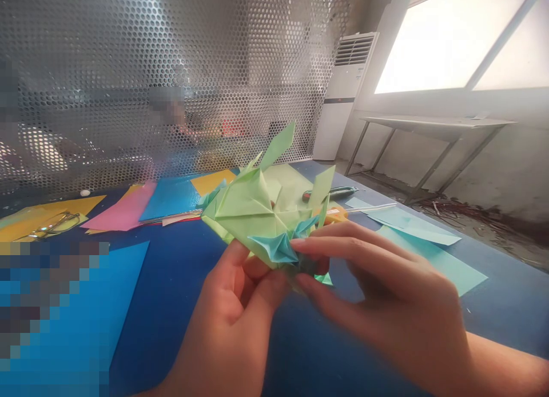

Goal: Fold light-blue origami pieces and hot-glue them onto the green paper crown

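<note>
I hold a folded paper model (257, 211) above the blue table (171, 305). It is mostly light green with a small blue folded part (277, 248) near its lower edge and pointed flaps sticking up. My left hand (234, 317) grips it from below, thumb and fingers pinched at its underside. My right hand (386, 300) comes in from the right, fingers pressed on the blue part and the lower right corner of the model.
Loose paper sheets lie on the table: blue (86, 317) at the left, pink (124, 214), yellow (47, 214), orange (212, 181), pale teal (429, 254) at the right. Glasses (51, 225) rest at the left, a green-handled cutter (330, 192) behind. A perforated metal screen (171, 71) stands at the back.
</note>
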Action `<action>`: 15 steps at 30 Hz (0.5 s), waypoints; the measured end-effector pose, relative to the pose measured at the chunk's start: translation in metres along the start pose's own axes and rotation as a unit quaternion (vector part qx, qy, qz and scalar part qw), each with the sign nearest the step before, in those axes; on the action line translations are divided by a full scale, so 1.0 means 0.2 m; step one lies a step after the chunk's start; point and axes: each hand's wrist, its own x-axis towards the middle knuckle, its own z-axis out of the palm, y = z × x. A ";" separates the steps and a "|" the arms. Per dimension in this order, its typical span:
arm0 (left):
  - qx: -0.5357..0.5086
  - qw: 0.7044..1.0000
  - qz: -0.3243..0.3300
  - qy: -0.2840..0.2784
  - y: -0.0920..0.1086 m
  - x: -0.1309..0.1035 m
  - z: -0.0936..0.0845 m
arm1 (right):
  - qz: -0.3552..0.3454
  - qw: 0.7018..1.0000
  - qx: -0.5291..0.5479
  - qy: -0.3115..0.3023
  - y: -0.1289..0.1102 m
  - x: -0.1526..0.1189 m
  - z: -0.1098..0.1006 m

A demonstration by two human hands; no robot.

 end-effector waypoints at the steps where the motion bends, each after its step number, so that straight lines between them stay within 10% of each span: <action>1: -0.001 1.000 0.000 -0.002 0.00 0.00 0.00 | -0.002 1.000 0.000 0.000 0.00 0.00 0.00; 15: 0.025 1.000 -0.009 -0.003 0.00 -0.01 -0.01 | -0.007 1.000 0.000 0.003 0.02 -0.01 0.00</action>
